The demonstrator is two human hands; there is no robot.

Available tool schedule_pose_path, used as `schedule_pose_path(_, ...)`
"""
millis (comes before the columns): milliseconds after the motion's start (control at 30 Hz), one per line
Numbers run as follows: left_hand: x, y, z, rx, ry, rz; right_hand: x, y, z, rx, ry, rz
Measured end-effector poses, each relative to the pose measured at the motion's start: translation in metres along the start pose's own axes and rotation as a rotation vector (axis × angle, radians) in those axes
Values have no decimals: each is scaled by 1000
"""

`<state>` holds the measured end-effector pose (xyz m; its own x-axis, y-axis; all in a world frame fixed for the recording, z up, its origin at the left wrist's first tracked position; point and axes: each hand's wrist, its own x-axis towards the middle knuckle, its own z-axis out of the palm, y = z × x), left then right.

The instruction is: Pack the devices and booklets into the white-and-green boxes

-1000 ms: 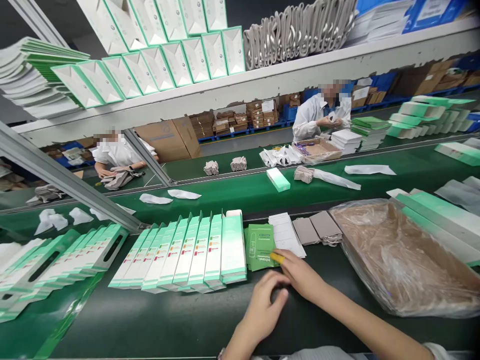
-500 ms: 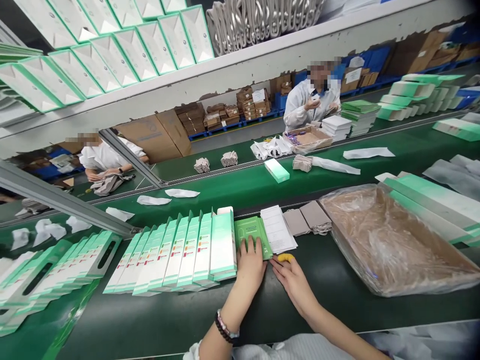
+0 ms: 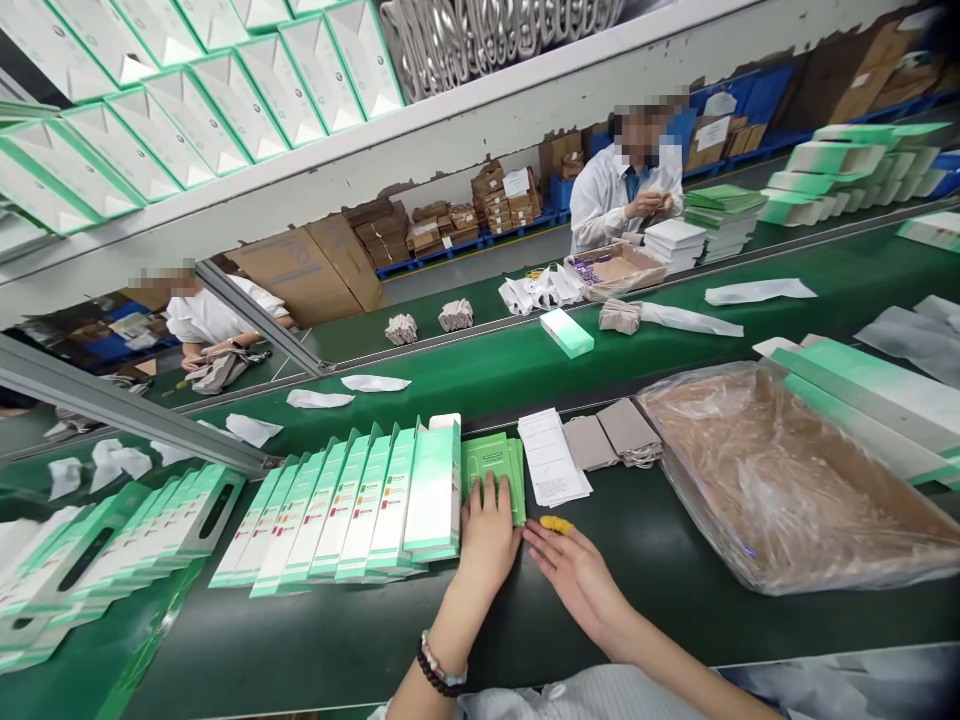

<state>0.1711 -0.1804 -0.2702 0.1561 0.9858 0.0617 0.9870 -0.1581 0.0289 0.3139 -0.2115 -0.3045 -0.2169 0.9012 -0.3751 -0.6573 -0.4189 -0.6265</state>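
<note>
My left hand [image 3: 490, 530] lies flat with fingers outstretched on a pile of green booklets [image 3: 491, 456]. The pile sits against the right end of a leaning row of white-and-green boxes [image 3: 431, 490]. At the booklets' lower right corner is my right hand [image 3: 574, 570], its fingers extended and a yellow cover on one finger. Its fingertips are close to the booklets; whether they touch is unclear. Right of the booklets, past a narrow gap, lies a stack of white printed sheets [image 3: 553, 458]. Beside it are folded grey-beige cloth pieces [image 3: 630, 430].
A plastic-lined cardboard tray [image 3: 795, 480] stands to the right. Behind runs a green conveyor belt [image 3: 480, 365] carrying a small box [image 3: 567, 333] and white wrappers. A shelf [image 3: 420, 150] with boxes hangs above. Two people work across the belt, one [image 3: 626, 195] at right.
My left hand and the booklets have shifted left, with the nearest boxes, opening a gap beside the printed sheets. My right hand followed slightly left. Things on the belt moved right.
</note>
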Motion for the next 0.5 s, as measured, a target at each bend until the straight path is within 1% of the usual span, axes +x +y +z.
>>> schedule_pose_path(133, 2, -8, 0, -13, -1, -17, 6, 0, 4, -3, -26, 60)
schedule_pose_path(233, 2, -9, 4, -18, -2, -31, 10, 0, 11, -46, -60, 59)
schedule_pose_path(367, 1, -7, 11, -26, -4, -31, 20, 0, 15, -178, -82, 19)
schedule_pose_path(500, 2, -6, 15, -43, 7, -31, 28, 1, 13, -355, -55, -82)
